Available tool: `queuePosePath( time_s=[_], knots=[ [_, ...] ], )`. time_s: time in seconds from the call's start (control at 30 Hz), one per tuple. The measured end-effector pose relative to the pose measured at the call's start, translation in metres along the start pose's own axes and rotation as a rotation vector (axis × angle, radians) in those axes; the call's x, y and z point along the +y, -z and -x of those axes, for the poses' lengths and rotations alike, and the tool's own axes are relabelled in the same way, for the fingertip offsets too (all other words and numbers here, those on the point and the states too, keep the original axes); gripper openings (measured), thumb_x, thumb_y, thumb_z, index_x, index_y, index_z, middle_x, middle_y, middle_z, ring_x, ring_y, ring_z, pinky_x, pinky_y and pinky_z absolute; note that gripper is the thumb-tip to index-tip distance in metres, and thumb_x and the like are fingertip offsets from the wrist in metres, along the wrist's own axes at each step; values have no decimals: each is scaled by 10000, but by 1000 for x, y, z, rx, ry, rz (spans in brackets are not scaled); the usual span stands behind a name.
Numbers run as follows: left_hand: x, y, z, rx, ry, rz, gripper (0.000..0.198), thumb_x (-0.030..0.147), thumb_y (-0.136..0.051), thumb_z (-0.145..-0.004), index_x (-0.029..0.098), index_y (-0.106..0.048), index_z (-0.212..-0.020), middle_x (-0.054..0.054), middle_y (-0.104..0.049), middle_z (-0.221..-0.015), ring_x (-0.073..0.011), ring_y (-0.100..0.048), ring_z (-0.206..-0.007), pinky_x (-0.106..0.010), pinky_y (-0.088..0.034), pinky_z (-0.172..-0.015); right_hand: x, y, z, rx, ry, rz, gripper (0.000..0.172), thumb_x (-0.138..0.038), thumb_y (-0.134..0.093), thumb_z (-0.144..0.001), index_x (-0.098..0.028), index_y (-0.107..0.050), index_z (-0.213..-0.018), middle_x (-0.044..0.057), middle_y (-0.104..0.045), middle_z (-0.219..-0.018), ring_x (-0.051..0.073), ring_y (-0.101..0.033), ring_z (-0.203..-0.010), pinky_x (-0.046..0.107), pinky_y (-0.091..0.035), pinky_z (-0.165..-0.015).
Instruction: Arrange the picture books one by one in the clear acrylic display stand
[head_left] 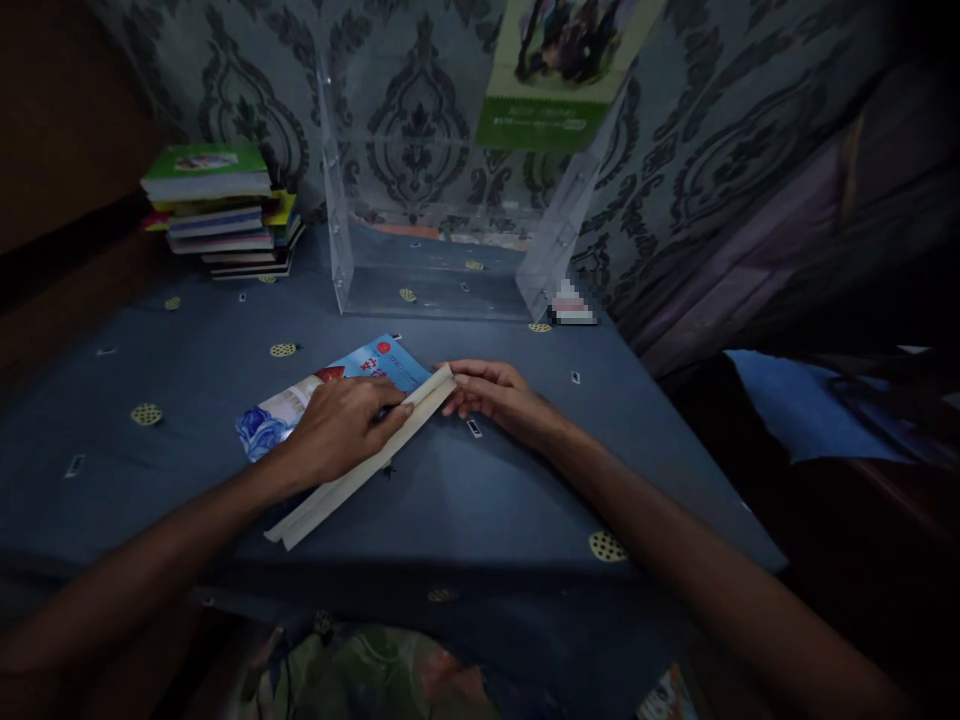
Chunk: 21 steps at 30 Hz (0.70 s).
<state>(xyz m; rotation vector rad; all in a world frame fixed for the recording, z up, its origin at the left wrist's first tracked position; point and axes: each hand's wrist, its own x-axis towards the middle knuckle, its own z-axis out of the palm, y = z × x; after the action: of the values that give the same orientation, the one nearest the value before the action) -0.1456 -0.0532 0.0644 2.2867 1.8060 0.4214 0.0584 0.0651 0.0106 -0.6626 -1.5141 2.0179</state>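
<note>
A glossy blue printed sheet (405,368) with red lettering and blue flowers lies aslant on the cloth-covered table. Its near long edge is folded up into a narrow off-white strip (352,487). My left hand (341,430) rests over the sheet, thumb on the strip and fingers bent against the printed side. At the strip's far upper end, my right hand (495,395) pinches the corner between thumb and fingers. Part of the sheet is hidden under my left hand and wrist.
A stack of books (217,215) stands at the back left. Behind the sheet is a clear acrylic stand (341,230), with a green-edged calendar (540,120) above it. A small blurred white item (574,305) sits by its right foot. The blue tablecloth (525,490) drops at the near edge.
</note>
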Motion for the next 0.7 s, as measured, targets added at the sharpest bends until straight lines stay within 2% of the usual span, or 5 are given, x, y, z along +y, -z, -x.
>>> queuePosePath(
  time_s=[0.17,0.3,0.5,0.6,0.7],
  knots=[
    [-4,4,-3,-20,-10,61,376,303,-395,-983,176,-675,-767,-23,-678,-789,-163,-608,-726,-281,-380,-645,-1,-1,0,4,-4,-8,394,-392,-799,-770,-167,-696,-1077,12,-725,-748,130,-712,-660,202,-512,-566],
    [-3,4,-1,-48,-20,64,414,303,-352,-996,176,-655,-745,-18,-650,-754,-160,-602,-713,-289,-431,-687,-4,-3,1,32,-37,15,377,-418,-750,-820,-157,-686,-1084,23,-724,-763,132,-707,-647,211,-521,-561],
    [12,-9,9,-15,-66,-186,281,304,-475,-983,155,-695,-1072,-98,-708,-1089,-264,-637,-1048,-405,-519,-893,-5,-5,1,33,-35,91,461,-522,-725,-812,-126,-703,-1047,31,-708,-715,130,-685,-628,211,-502,-544],
    [13,-12,17,-79,-121,-250,374,370,-513,-986,120,-616,-1245,-141,-654,-1247,-295,-603,-1140,-431,-536,-903,-5,-7,2,36,-6,206,464,-493,-780,-763,-139,-708,-1054,16,-704,-683,118,-654,-598,214,-489,-546],
    [1,-10,33,-86,-176,-214,508,482,-526,-972,140,-541,-1348,-136,-601,-1351,-291,-553,-1242,-433,-506,-982,-4,-7,2,51,22,283,461,-423,-826,-715,-162,-707,-1075,-7,-692,-674,113,-627,-572,233,-491,-557]
  ],
)
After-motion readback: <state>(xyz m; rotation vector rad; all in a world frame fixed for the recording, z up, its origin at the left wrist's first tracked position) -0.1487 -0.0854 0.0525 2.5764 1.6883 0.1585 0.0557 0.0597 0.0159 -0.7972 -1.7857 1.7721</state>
